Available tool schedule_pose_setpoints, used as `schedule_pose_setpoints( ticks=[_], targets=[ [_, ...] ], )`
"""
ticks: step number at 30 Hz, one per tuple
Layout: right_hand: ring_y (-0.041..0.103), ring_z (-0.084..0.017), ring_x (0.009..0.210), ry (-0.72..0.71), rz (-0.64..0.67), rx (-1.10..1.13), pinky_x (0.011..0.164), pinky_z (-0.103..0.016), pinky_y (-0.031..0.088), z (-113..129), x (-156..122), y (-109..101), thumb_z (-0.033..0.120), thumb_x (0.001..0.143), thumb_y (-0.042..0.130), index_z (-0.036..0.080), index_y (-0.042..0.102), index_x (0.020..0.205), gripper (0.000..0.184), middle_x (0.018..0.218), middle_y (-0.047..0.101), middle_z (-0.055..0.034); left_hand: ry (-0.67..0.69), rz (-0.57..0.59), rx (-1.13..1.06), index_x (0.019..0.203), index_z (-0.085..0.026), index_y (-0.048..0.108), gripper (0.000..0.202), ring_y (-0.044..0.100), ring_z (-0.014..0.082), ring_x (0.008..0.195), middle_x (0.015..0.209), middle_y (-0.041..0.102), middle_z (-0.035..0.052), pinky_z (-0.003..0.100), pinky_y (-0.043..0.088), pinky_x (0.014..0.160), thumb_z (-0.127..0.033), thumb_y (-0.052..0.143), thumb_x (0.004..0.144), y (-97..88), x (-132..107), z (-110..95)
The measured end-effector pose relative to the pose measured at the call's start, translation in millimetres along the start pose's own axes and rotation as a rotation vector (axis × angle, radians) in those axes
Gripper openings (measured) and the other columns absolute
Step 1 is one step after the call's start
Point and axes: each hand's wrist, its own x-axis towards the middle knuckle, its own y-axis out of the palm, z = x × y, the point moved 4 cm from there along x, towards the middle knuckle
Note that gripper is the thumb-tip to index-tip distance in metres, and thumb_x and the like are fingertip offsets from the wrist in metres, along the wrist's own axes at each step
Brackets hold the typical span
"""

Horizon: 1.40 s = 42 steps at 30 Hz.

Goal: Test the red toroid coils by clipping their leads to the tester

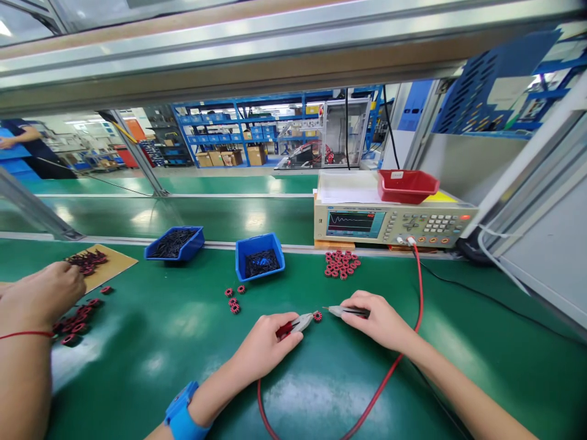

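One red wound toroid coil (317, 316) lies on the green bench mat (183, 342) between two test clips, just in front of the LCR-type meter (394, 223): left hand (266, 345) pinched shut on the red-handled clip (293, 324), right hand (376, 318) closed around the black-handled clip (345, 311). Judged partway: a tested-looking cluster of coils (342, 264) sits close under the meter, four loose coils (233, 299) to its left remain. Left of the meter: two blue bins (259, 256), a co-worker's hand (43, 293); the red lead (403, 360) loops near the wrists.

Green mat (160, 342), two blue bins (259, 256), a red tray (407, 185), red-and-black coils (342, 264), red cable (418, 287).
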Motion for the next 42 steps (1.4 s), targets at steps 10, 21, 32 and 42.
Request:
schedule_pose_setpoints(
  ticks=[10,21,32,42],
  targets=[
    [0.057,-0.016,0.073,-0.017,0.067,0.167,0.067,-0.027,0.042,-1,3,4,0.034,0.077,0.058,0.02,0.07,0.087,0.021,0.081,0.062,-0.0032,0.04,0.084,-0.018,0.079,-0.017,0.055,0.013,0.033,0.0102,0.057,0.061,0.039,-0.0051,0.022,0.024,0.053,-0.025,0.046,0.083,-4.5,1,-9],
    [0.055,-0.014,0.07,-0.022,0.095,0.249,0.064,-0.026,0.041,1,5,0,0.035,0.076,0.058,0.02,0.07,0.085,0.021,0.079,0.06,-0.002,0.05,0.102,-0.054,0.078,-0.017,0.055,0.013,0.032,0.0102,0.058,0.062,0.037,-0.0051,0.022,0.024,0.054,-0.024,0.046,0.083,-5.3,0,-9],
    [0.055,-0.015,0.071,-0.019,0.099,0.288,0.064,-0.026,0.041,1,11,10,0.035,0.075,0.059,0.02,0.07,0.086,0.022,0.08,0.061,-0.0022,0.039,0.104,-0.051,0.084,-0.016,0.059,0.018,0.036,0.0111,0.059,0.064,0.044,-0.0038,0.021,0.028,0.054,-0.028,0.046,0.083,-3.9,1,-7],
    [0.052,-0.013,0.067,0.026,0.088,0.361,0.061,-0.025,0.04,-6,12,11,0.038,0.073,0.061,0.019,0.071,0.083,0.024,0.078,0.061,-0.0021,0.043,0.102,-0.044,0.086,-0.016,0.06,0.018,0.038,0.011,0.059,0.066,0.048,-0.0036,0.021,0.03,0.055,-0.028,0.047,0.083,-4.5,0,-6]
  ],
)
